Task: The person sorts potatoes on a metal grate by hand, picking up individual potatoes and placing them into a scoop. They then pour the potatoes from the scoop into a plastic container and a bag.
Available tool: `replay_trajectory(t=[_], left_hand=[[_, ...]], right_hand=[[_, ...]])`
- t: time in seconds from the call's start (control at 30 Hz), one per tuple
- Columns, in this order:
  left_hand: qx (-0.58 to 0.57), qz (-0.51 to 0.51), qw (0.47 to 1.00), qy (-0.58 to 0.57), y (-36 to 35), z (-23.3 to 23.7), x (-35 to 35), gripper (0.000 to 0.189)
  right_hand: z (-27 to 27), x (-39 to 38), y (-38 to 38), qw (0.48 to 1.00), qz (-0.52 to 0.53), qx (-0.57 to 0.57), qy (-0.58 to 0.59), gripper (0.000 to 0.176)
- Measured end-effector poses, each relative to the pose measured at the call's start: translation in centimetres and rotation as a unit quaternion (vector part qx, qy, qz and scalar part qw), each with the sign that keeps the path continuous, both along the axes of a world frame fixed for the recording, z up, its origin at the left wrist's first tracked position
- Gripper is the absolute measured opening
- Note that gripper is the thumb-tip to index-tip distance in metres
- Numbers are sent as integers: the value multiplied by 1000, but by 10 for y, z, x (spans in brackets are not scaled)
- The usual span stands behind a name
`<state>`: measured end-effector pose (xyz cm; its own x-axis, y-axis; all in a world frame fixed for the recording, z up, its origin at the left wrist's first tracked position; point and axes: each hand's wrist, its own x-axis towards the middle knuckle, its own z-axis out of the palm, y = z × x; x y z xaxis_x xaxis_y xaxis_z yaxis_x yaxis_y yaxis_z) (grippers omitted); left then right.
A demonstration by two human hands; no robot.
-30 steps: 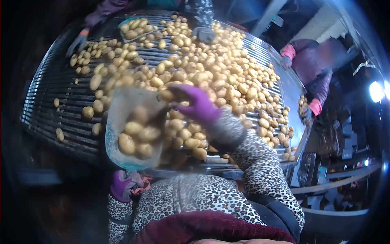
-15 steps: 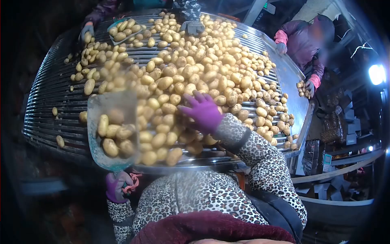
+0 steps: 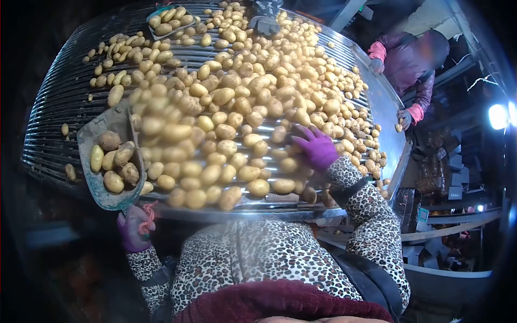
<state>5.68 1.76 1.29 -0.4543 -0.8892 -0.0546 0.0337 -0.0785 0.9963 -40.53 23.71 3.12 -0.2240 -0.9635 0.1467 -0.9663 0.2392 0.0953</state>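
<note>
My left hand (image 3: 134,228), in a purple and grey glove, is closed round the handle of a green scoop (image 3: 85,141) at the near left edge of the slatted table. Several potatoes lie inside the scoop. A pink cord hangs beside that hand. My right hand (image 3: 318,149), in a purple glove, rests on the near right part of the potato pile (image 3: 253,102) with its fingers spread, touching potatoes. Bare metal slats show just left of it.
The slatted metal table (image 3: 48,129) fills the middle. Another scoop (image 3: 171,22) with potatoes lies at the far side. A gloved hand (image 3: 265,25) of a co-worker reaches in there. Another person (image 3: 404,70) stands at the right by a metal ledge (image 3: 386,121).
My left hand and its scoop have moved left. My right hand has moved right across the potatoes, and more slats show there. The far-left co-worker's hand has left view.
</note>
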Motion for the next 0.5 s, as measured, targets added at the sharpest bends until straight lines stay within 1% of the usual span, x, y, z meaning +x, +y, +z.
replay_trajectory(t=[0.07,0.1,0.13,0.2,0.33,0.4,0.43,0.47,0.5], left_hand=[[42,7,999,19,-6,-1,2,44],[6,-3,1000,25,-9,-5,3,42],[8,-5,1000,27,-9,-5,4,42],[36,55,998,-9,-7,1,3,39],[46,18,999,-16,-13,-7,8,36],[37,24,999,-9,-12,-5,6,36],[45,32,998,-5,-14,-9,7,37],[46,22,999,-7,-15,-10,7,37],[31,36,998,-28,-14,-5,6,37]], right_hand=[[7,0,8,997,-20,77,21,45],[13,1,8,996,-29,86,-3,40],[12,3,9,996,-31,88,-1,40],[15,3,13,991,-73,116,-1,41],[20,20,24,989,-77,122,-39,48],[18,32,32,988,-43,110,-96,55],[15,38,39,993,-28,106,-40,56],[19,45,47,995,-19,86,-35,51],[18,49,52,995,-35,76,-53,47]])
